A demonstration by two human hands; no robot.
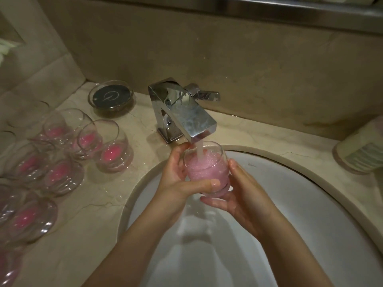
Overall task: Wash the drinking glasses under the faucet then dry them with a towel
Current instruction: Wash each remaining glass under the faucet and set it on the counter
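A: Currently at the wash step. Glass (204, 169) held upright under the faucet (182, 114), over the sink (310, 204). Water (200, 151) running straight into the mouth; inside filled with pink-tinted bubbly water nearly to the rim.

B: Grip?

A: Left hand (176, 179) wrapped round the near and left side, thumb laid across the front low down, fingers curled behind. Right hand (234, 195) cupped under and against the right side, fingers beneath the base, thumb up along the wall. Both closed on the same glass; both wet.

B: Remaining stock?

A: Cluster of glasses (113, 150) standing on the counter (99, 204) to the left of the sink, well apart from the hands, each with a pink base. Puddle around the nearest ones. Washed or unwashed: cannot tell. Round glass dish (112, 97) behind them, near the wall.

B: Next move, as judged?

A: Probably tip out the fill over the sink, rinse once more, shake off. Firm hold needed, since wet glass and wet skin likely slippery. Then drying, but no towel identified with certainty; pale rolled object (360, 152) at right edge possibly cloth, too blurred to say.

B: Progress?

A: Early to middle, by estimate. Drying not yet begun for this glass.
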